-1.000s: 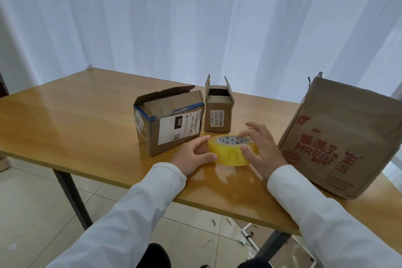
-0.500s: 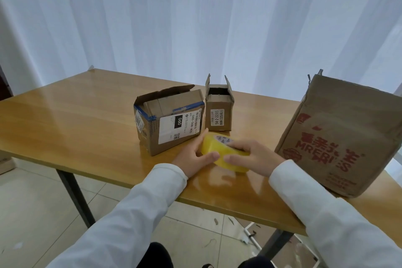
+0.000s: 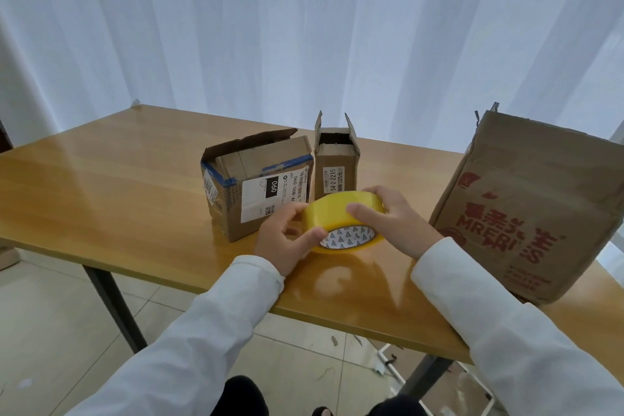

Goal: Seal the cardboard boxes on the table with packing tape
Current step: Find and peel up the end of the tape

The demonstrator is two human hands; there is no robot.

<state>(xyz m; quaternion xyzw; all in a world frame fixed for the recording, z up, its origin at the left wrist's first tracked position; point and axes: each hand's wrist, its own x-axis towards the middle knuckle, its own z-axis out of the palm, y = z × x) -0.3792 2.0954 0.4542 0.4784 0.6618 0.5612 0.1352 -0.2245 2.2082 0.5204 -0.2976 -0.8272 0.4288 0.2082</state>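
Two hands engaged: yellow tape roll point(image 3: 341, 218) gripped between left hand point(image 3: 283, 240) and right hand point(image 3: 395, 219), tilted above table point(image 3: 111, 185). Three open cardboard boxes point(image 3: 258, 187) beyond and right of hands.

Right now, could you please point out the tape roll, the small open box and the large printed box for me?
tape roll point(image 3: 337, 213), head view, on its yellow outer band.
small open box point(image 3: 336, 175), head view, on its labelled front.
large printed box point(image 3: 526, 199), head view, on its printed front.
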